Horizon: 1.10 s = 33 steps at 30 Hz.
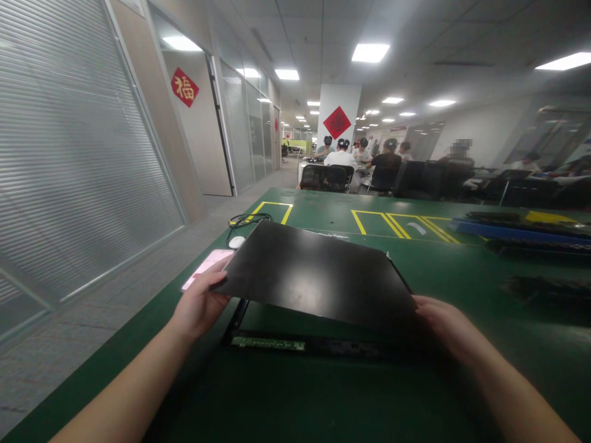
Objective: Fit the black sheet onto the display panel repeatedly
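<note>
An open-plan workroom with ceiling lights and glass partitions is stretching away behind a long green bench (452, 277) marked with yellow tape outlines (399, 224). At the near end of that bench, a person is holding a thin black panel (314, 274) by its two near corners, tilting it so that its near edge is standing clear of the bench surface while its far edge is sitting lower. The left hand (199, 303) is gripping the panel's left corner, its fingers (217, 282) curling closed over the edge. The right hand (450, 326) is clasping the right corner, thumb lying along the panel's edge; the rest of its fingers are hidden beneath the panel, so how tightly they are closing cannot be told. Directly under the raised panel, a black frame (295, 344) is lying flat on the bench, with a narrow green circuit strip (268, 343) showing along its near side. Just left of the panel, a pink phone (203, 266) is resting by the bench edge, and beyond it a white mouse (236, 242) and a coiled black cable (244, 219) are lying near the panel's far left corner. Well beyond the panel, seated people (341, 157) in dark chairs are gathering around tables.
</note>
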### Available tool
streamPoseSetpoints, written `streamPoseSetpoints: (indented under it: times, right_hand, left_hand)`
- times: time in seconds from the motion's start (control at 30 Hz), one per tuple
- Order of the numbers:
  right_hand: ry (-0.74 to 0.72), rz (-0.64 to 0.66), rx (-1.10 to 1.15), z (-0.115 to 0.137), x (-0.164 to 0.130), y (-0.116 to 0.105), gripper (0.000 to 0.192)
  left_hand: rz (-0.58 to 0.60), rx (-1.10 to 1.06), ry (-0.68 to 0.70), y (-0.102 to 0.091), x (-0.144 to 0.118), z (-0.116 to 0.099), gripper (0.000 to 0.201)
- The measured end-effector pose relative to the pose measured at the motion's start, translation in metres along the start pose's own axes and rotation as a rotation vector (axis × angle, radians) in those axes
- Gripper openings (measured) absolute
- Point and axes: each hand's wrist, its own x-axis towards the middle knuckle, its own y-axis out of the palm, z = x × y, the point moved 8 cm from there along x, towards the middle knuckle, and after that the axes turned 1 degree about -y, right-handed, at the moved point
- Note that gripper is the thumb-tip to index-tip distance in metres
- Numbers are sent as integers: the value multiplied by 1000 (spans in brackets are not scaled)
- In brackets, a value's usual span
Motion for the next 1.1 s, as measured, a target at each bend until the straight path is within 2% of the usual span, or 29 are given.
streamPoseSetpoints:
  times: [0.17,0.37,0.53,0.63,0.83,1.1]
  right_hand:
    - [-11,-163,-214,0,5,-14,36]
    - [-31,-246,-248,8,2,-19,36]
    - [12,-202,-181,4,3,-17,31]
    - [13,-224,-180,2,5,-21,30]
    - [-36,-269,-257,6,6,-27,38]
    - [-68,-265,-143,8,6,-27,31]
  left_hand:
    - [40,81,-8,4,-1,6,38]
    - [56,126,-8,5,-1,8,42]
    - [93,150,-16,4,-1,13,44]
    - [104,162,-25,4,-2,14,46]
    - [38,174,-17,3,-3,11,48]
    - [-6,182,41,9,-5,2,49]
